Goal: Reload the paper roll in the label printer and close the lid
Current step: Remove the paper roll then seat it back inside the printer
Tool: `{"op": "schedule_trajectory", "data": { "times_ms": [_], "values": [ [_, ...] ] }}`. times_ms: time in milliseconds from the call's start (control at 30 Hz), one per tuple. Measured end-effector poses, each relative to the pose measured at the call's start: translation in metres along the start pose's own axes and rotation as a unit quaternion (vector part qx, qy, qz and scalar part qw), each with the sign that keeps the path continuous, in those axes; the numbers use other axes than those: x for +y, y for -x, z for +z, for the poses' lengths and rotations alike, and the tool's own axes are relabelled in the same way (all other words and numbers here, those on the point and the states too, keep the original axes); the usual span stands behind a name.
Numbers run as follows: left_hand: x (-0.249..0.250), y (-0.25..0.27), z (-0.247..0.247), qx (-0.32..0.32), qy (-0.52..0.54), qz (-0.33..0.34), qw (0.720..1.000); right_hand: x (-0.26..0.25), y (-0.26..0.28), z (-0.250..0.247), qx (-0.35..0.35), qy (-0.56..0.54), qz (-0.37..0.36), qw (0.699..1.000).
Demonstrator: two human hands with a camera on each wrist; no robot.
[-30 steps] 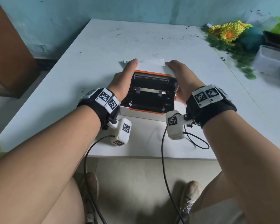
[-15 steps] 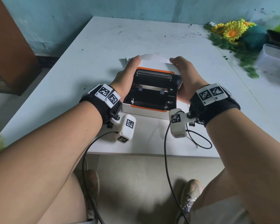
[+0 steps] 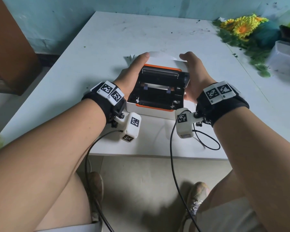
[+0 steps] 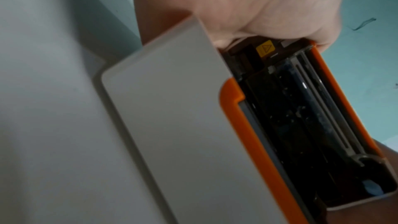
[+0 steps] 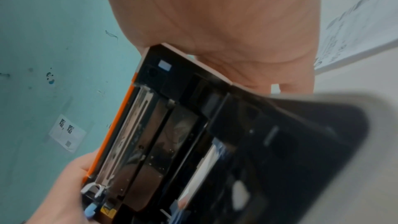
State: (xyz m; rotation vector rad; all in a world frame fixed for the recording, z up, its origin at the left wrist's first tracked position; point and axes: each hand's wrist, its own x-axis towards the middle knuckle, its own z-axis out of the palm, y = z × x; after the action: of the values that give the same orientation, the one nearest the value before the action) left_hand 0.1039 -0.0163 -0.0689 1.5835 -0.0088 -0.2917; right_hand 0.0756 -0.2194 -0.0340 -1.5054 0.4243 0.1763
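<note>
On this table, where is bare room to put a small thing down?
Free: the wide tabletop left of the printer, and the far stretch between the printer and the wall. Crowded: the right side, with artificial flowers and a clear container. Both hands flank the printer.

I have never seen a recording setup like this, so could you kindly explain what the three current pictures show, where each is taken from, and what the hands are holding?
No machine works here: a person uses two bare hands, with tagged bands and small cameras strapped to the wrists. The wide picture comes from a camera on the head, looking down. The other two come from the wrist cameras and look along each hand, so they are close and tilted.

On the white table stands a white and orange label printer with its lid raised, showing the dark inside. The left hand grips the lid's left edge and the right hand its right edge. No full paper roll is visible inside. Artificial sunflowers and a clear plastic tub lie at the far right.
</note>
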Motion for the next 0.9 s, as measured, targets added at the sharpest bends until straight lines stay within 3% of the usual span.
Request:
{"op": "schedule_trajectory", "data": {
  "times_ms": [333,900],
  "values": [
    [-0.002,-0.001,0.002,0.036,-0.013,0.014,0.999,-0.009,0.014,0.006,0.031,0.064,0.012,0.997],
    [-0.018,-0.027,-0.003,0.043,-0.012,-0.014,0.999,-0.007,0.007,0.005,-0.008,-0.03,0.025,0.999]
  ]
}}
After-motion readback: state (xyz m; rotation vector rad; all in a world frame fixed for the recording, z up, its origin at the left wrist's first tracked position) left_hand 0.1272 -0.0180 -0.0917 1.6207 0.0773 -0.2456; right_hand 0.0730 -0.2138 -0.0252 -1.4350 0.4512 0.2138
